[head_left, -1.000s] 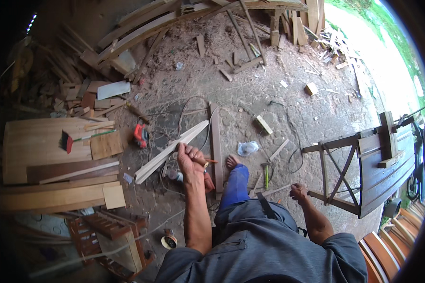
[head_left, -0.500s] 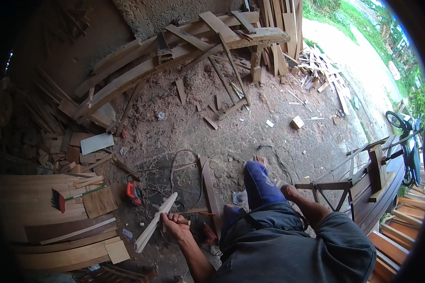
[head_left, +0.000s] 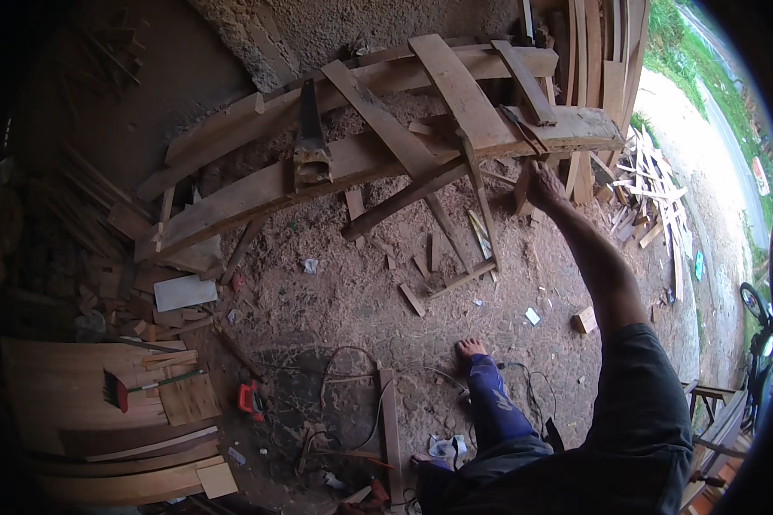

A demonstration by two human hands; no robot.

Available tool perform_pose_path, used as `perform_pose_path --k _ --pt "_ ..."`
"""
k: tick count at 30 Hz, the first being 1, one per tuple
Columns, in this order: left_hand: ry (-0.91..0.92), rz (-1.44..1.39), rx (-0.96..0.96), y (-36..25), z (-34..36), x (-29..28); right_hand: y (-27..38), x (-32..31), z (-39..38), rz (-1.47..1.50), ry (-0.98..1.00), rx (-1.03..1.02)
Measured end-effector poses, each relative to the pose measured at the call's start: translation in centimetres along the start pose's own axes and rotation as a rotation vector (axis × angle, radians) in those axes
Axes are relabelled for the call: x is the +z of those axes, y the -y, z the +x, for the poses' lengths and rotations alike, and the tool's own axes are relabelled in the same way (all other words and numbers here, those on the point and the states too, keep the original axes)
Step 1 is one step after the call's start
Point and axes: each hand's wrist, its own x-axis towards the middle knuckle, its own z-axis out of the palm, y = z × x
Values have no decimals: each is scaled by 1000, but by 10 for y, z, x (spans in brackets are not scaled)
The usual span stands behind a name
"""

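My right hand (head_left: 544, 187) is stretched far forward to the right end of a rough timber bench (head_left: 365, 154). Its fingers are curled up against the reddish handle ends of what look like pincers (head_left: 524, 130), lying at the bench's front edge. The grip itself is small and partly hidden. At the lower edge, left of my body, a pale wood end (head_left: 357, 495) shows; my left hand is cut off or too dark to read there. A handsaw (head_left: 310, 129) rests across the bench, left of several loose boards.
A wooden frame (head_left: 481, 206) leans on the bench front. Shavings and offcuts cover the floor. A brown plank (head_left: 390, 429) and cables (head_left: 328, 378) lie near my feet. At left are a red tool (head_left: 250, 401), stacked boards (head_left: 69, 378) and a red-headed brush (head_left: 115, 391).
My right hand has gone from beside my knee out to the bench end. My left hand, which held pale wooden strips, has dropped to the lower edge of view. My view has shifted toward the bench.
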Motion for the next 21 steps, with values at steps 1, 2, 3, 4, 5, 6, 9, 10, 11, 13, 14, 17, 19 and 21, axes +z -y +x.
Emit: perform_pose_path --k 1,2,3,4,5,6,9,10,11,13,14,17,19,21 --pt "62 4 -10 6 -6 13 4 -4 32 -67 -44 -4" --pt "83 5 -26 10 -12 25 8 -3 58 -143 -67 7" --pt "-125 2 -57 12 -11 42 9 0 78 -190 -65 72" --pt "-140 15 -32 13 -12 57 7 6 97 -204 -42 118" --pt "-161 20 -9 14 -14 70 0 16 113 -209 26 200" --pt "-136 34 3 11 -14 82 -9 27 129 -159 68 207" --pt "-86 -33 71 11 -18 107 -54 72 175 -75 -43 162" --pt "-118 -88 6 6 -13 116 -76 86 189 -203 -50 100" --pt "-78 -84 75 5 -11 123 -95 99 208 -322 -56 54" --pt "-35 -193 10 -8 0 138 -129 118 239 -107 -68 54" --pt "-19 -155 38 -16 7 147 -140 128 241 -81 -249 -5" --pt "212 -526 81 -47 18 162 -145 133 190 795 241 -92" --pt "383 -752 15 -71 24 167 -115 129 90 1030 148 -60" --pt "621 -954 -94 -95 28 160 -59 115 -55 1137 -16 -211"
